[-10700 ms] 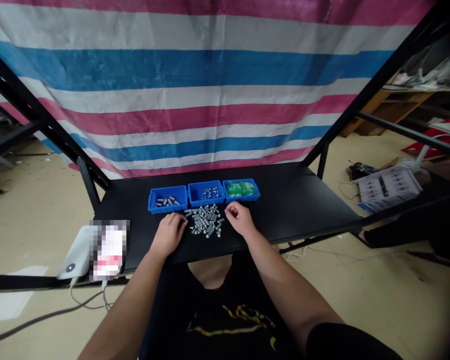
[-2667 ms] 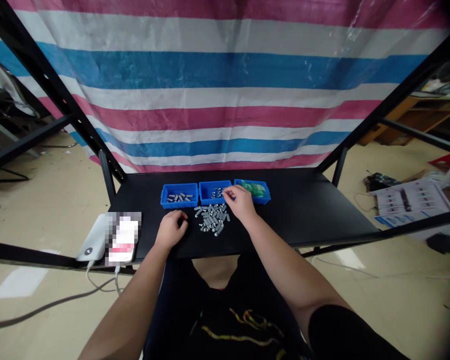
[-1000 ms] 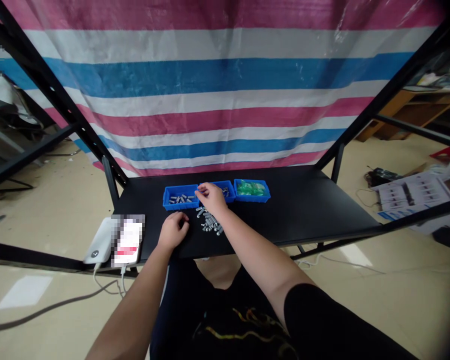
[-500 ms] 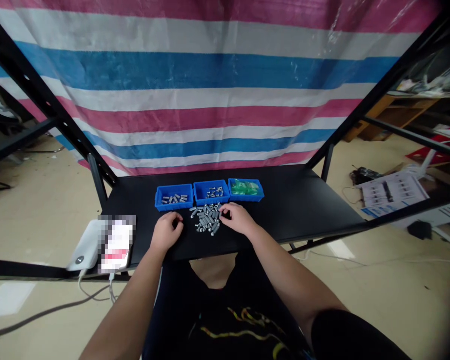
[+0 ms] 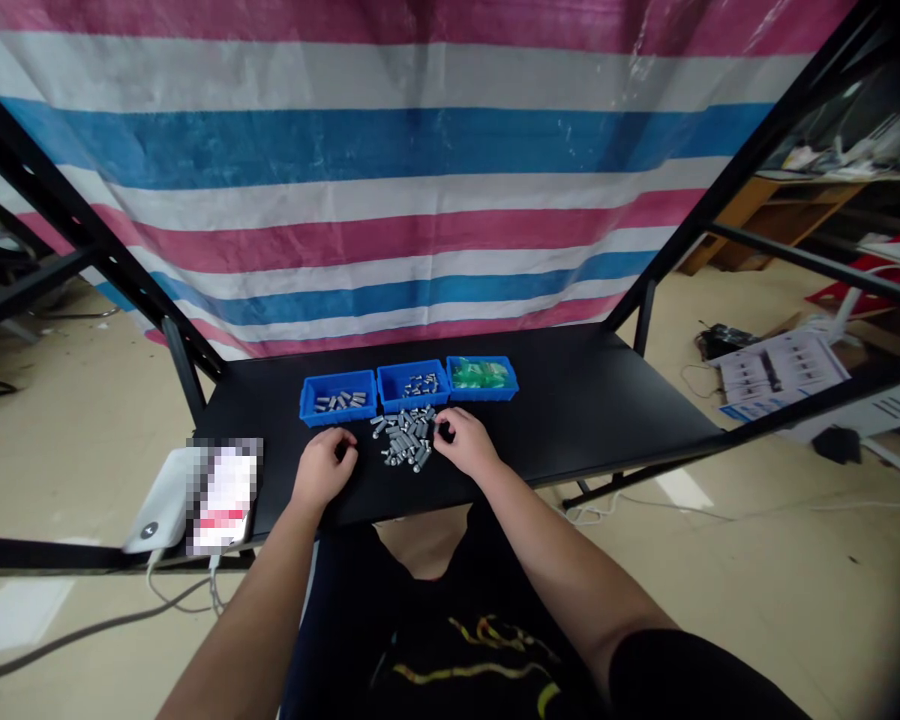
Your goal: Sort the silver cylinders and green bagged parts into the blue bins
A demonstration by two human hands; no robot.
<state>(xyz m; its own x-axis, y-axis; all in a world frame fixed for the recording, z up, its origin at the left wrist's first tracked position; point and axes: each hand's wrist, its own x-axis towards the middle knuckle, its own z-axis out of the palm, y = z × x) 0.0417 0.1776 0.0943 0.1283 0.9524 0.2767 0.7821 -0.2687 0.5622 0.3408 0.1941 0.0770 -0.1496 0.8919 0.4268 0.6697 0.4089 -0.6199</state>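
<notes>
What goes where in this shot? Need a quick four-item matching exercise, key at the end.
Column 1
1. Green packets
2. Left hand
3. Pile of metal parts
4. Right hand

Column 2
A. Between the two hands
B. At the right edge of the pile
C. Inside the right blue tray
D. In front of the left blue tray

Pairs: 1-C, 2-D, 3-A, 4-B

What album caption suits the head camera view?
Left hand and right hand flank a pile of small grey parts before three blue bins.
</notes>
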